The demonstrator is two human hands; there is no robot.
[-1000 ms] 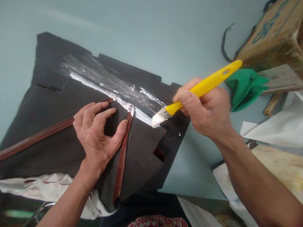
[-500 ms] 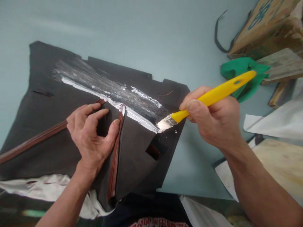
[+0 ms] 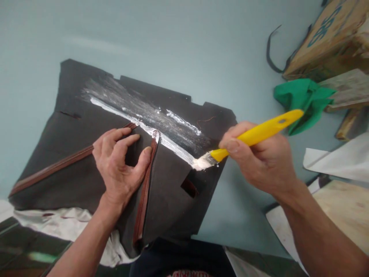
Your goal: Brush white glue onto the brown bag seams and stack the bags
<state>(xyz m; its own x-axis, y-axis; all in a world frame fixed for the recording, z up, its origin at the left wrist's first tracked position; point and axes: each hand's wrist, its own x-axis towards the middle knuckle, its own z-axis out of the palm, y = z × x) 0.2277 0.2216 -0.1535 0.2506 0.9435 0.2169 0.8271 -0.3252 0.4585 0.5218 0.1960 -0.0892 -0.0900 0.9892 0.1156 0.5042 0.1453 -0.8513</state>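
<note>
My right hand (image 3: 259,157) grips a yellow-handled brush (image 3: 256,130), whose white-coated bristles touch the right end of a white smeared line (image 3: 175,150) on a dark sheet (image 3: 167,184). Flat on the same sheet, my left hand (image 3: 119,161) has its fingers spread. Its thumb rests beside a brown strip (image 3: 143,204) that runs down toward my body. A second brown strip (image 3: 63,162) passes under the fingers and slants to the lower left. Grey-white streaks cover the sheet above the line.
A cardboard box (image 3: 325,42) and a green cloth (image 3: 302,102) are at the upper right of the pale table (image 3: 184,34). Papers (image 3: 340,157) lie along the right side. White crumpled fabric (image 3: 57,225) shows under the sheet's lower left edge.
The view has shifted, so the sheet appears farther right. The brush handle has tilted lower, with the bristles still at the line's right end. My left hand keeps its place on the sheet.
</note>
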